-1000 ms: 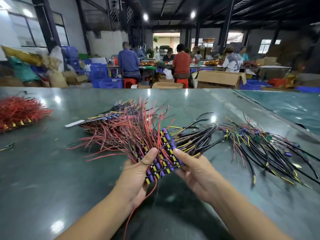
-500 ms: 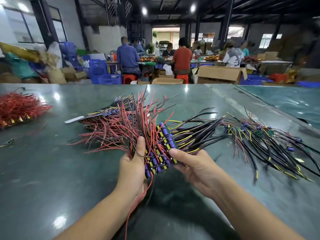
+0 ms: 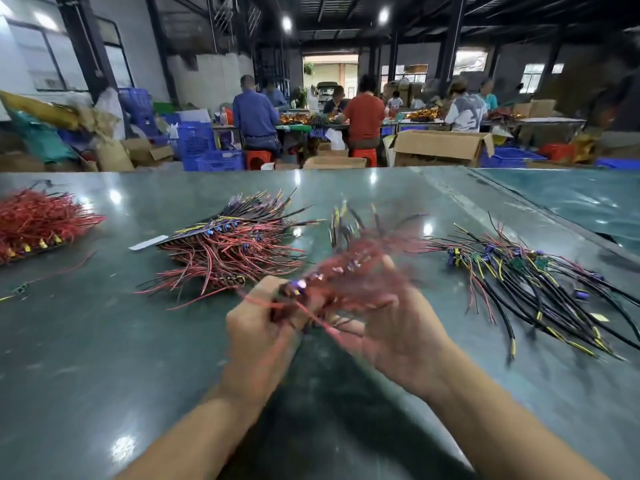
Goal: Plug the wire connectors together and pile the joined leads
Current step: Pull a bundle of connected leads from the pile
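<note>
A bundle of joined leads (image 3: 356, 271) with red and black wires and purple-yellow connectors is lifted above the green table (image 3: 104, 341), blurred by motion. My left hand (image 3: 259, 327) grips its lower end with curled fingers. My right hand (image 3: 398, 320) lies palm-up under the bundle, fingers spread; whether it grips is unclear. A pile of joined leads (image 3: 232, 251) lies on the table just behind and left of my hands.
A heap of red leads (image 3: 38, 220) sits at the far left. Loose black, yellow and red leads (image 3: 526, 289) sprawl to the right. A white paper strip (image 3: 147, 243) lies beside the pile. Seated people, cardboard boxes and blue crates stand beyond the table's far edge.
The bundle has been swung from lying flat between both hands to tilted up, with its red wires now over my right hand. Both hands have shifted slightly right.
</note>
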### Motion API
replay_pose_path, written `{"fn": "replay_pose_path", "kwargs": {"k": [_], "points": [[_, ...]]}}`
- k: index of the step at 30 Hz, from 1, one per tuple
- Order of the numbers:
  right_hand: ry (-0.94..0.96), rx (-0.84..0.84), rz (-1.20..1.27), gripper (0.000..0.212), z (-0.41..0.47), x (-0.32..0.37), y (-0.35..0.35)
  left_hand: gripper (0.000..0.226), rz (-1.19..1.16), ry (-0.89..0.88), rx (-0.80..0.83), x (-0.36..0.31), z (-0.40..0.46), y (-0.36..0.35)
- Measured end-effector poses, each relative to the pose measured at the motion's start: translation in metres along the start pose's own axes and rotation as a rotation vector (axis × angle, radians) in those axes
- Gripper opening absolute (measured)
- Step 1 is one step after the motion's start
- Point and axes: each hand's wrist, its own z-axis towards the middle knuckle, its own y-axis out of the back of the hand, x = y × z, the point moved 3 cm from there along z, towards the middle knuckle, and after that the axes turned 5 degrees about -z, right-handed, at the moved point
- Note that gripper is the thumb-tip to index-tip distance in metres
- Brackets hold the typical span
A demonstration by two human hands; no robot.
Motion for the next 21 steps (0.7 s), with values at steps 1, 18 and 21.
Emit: {"fn": "replay_pose_path", "kwargs": {"k": [1, 18, 21], "points": [[-0.014, 0.053, 0.045, 0.059, -0.005, 0.001, -0.003, 0.035, 0.071, -0.183, 0.120, -0.004, -0.001, 0.001], [0.249, -0.121, -0.309, 0.019, 0.011, 0.011, 0.011, 0.035, -0.506, 0.674, 0.439, 0.016, -0.008, -0.012], [0.225, -0.050, -0.453, 0.015, 0.011, 0.011, 0.012, 0.037, -0.555, 0.601, 0.287, 0.017, -0.006, -0.005]]}}
